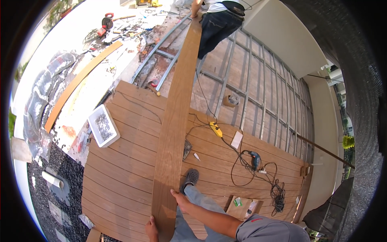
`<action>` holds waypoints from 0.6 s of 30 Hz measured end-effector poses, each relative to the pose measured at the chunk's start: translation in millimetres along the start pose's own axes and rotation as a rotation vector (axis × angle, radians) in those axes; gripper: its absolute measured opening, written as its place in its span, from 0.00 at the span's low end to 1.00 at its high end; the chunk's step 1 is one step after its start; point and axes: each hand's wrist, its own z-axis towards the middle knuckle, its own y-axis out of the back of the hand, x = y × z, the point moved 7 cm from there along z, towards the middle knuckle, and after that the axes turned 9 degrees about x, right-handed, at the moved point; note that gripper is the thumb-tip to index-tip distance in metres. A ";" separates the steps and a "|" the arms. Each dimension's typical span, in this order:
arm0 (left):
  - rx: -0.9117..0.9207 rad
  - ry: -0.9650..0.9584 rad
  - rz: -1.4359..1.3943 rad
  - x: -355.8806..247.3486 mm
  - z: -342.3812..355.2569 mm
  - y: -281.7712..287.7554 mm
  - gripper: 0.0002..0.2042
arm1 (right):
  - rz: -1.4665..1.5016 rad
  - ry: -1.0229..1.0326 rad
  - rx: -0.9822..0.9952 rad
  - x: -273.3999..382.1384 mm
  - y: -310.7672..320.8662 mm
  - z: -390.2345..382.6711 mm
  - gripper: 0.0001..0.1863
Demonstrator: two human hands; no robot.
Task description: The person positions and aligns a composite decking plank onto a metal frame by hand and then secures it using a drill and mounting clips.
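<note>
Left hand [152,230] and right hand [182,201] held the board [173,129], perhaps from underneath; supporting both edges evenly seemed wise.

Bright daylight; pale ground [88,28] at upper left overexposed to white. Striped shadows beneath the metal frame [263,107], upper right. Decking [121,169] lines bow toward the rim; black vignetting fills the corners.

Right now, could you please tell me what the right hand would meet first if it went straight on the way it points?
The right hand would first meet the long brown deck board, whose right edge its fingers appear to touch, though depth is unclear.
</note>
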 end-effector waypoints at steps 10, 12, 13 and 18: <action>0.166 -0.051 -0.138 -15.6 -3.6 7.1 0.40 | -0.161 0.004 -0.095 43.6 -33.1 -30.1 0.32; 0.166 -0.048 -0.105 6.0 11.5 7.1 0.40 | -0.164 -0.017 -0.087 46.4 -36.6 -27.2 0.31; 0.126 -0.049 -0.123 10.0 19.5 2.7 0.41 | -0.180 0.033 -0.145 32.1 -20.6 -7.8 0.31; 0.217 0.012 -0.100 5.2 16.0 -0.3 0.41 | -0.120 0.079 -0.136 -3.2 -7.5 20.1 0.37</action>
